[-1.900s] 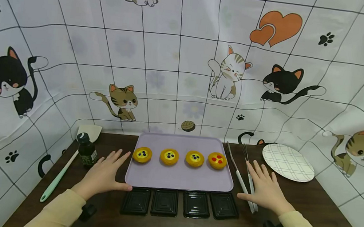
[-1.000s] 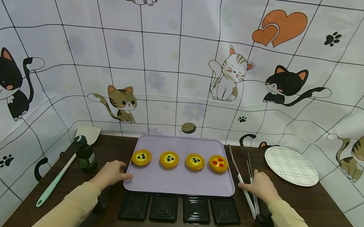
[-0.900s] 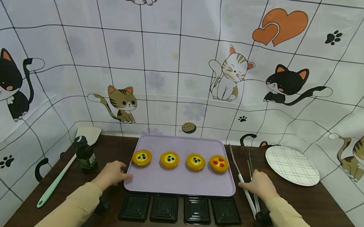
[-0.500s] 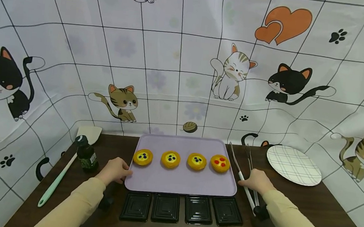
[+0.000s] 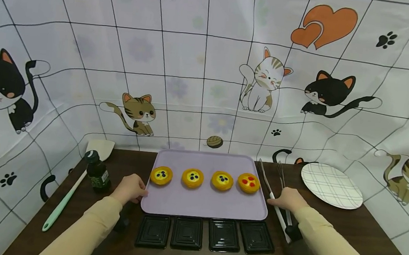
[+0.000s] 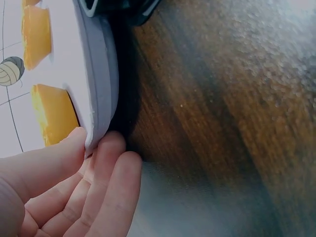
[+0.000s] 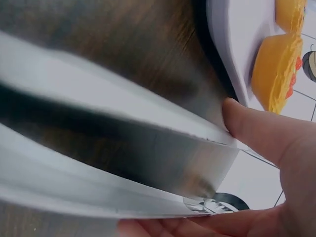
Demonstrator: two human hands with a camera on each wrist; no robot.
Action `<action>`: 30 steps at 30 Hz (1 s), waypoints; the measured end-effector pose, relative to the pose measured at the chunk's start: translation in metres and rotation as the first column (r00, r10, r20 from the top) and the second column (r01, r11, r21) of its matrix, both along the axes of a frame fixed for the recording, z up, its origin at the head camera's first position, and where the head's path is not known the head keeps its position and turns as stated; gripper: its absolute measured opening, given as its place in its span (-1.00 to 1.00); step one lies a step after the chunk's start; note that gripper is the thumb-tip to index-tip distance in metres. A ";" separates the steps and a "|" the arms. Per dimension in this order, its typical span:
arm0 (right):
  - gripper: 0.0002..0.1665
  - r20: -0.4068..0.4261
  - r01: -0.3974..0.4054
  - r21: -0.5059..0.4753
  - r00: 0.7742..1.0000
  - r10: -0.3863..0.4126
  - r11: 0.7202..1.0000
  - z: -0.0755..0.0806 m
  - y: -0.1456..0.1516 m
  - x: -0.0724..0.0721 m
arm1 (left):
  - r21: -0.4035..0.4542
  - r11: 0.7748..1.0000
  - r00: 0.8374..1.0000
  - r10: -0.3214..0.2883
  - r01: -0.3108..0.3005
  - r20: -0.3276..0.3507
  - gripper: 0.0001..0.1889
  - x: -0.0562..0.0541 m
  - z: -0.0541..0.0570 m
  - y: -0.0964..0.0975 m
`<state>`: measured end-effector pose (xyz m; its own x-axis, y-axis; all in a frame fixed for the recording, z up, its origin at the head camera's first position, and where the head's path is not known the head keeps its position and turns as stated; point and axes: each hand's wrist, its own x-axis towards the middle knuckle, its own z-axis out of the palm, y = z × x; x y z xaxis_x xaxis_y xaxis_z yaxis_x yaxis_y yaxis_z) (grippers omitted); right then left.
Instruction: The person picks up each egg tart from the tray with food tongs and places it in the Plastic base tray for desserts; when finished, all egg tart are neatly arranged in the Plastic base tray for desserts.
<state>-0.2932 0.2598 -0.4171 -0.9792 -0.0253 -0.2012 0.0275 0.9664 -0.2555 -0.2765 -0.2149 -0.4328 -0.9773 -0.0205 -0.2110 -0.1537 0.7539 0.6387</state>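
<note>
A lilac tray (image 5: 204, 203) carries a row of yellow egg tarts (image 5: 192, 178), most topped with dark dots and the rightmost with red ones. My left hand (image 5: 130, 189) pinches the tray's left edge, the thumb at its rim and curled fingers under it in the left wrist view. To the tray's right lie tongs (image 5: 278, 216) with two white handles and metal ends. My right hand (image 5: 288, 200) spans them: in the right wrist view the thumb is against one arm and the fingers go round the other, with the tray's corner close by the thumb.
Several black square dishes (image 5: 186, 234) line up just in front of the tray. At left stand a dark bottle (image 5: 98, 174) and a spatula with a mint handle (image 5: 61, 208). A white checked plate (image 5: 332, 185) lies back right, by the cat-print wall covering (image 5: 185, 60).
Both hands came down from spread above the table and closed, the left onto the tray's edge, the right around the tongs. The tray and tarts hold their places.
</note>
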 end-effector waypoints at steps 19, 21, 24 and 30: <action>-0.02 0.002 0.130 -0.130 0.991 -0.131 0.983 -0.003 0.013 -0.004 | -0.077 0.997 1.000 -0.023 0.021 -0.019 -0.86 0.001 0.006 0.010; -0.08 -0.010 0.129 -0.156 0.991 -0.133 0.979 -0.003 0.017 -0.004 | -0.081 0.996 1.000 -0.024 0.022 -0.017 -0.86 0.002 0.007 0.009; -0.23 -0.025 0.128 -0.182 0.991 -0.135 0.975 -0.003 0.023 -0.005 | -0.083 0.996 1.000 -0.019 0.018 -0.015 -0.87 0.004 0.006 0.008; -0.21 -0.045 0.107 -0.196 0.992 -0.118 0.975 -0.008 0.036 0.000 | -0.078 0.997 1.000 -0.012 0.010 -0.029 -0.88 0.004 0.003 0.006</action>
<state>-0.2928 0.2959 -0.4248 -0.9876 0.0532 -0.1479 0.1139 0.8905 -0.4405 -0.2721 -0.2090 -0.4300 -0.9832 -0.0252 -0.1805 -0.1274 0.8032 0.5819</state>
